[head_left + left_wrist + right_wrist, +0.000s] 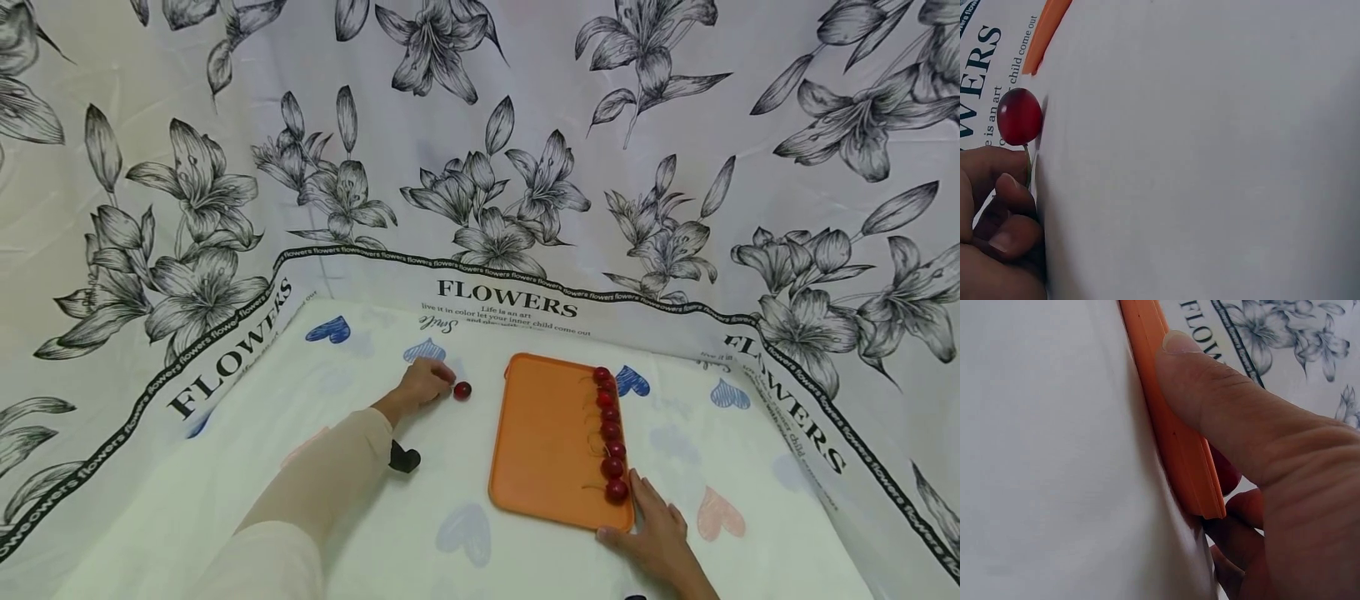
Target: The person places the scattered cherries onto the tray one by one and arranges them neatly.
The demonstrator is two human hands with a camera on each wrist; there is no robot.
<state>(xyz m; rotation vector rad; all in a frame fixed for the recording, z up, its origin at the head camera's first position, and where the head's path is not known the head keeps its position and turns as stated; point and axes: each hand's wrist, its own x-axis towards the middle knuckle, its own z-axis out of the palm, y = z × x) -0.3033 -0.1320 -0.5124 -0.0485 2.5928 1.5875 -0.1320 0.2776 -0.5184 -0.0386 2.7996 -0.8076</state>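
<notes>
On the patterned cloth, a single dark red cherry lies left of the orange tray. Its thin stem runs down to the fingers of my left hand, which pinch it near the cloth. Several red cherries form a line along the tray's right side, their stems pointing left. At the tray's near right corner, my right hand grips the edge. Its thumb presses one side of the corner, while the other fingers curl around the adjoining side, partly hidden.
A white cloth printed with hearts covers the table. Behind and on both sides hang white curtains with black flower drawings and lettering. A black heart shape shows beside my left forearm.
</notes>
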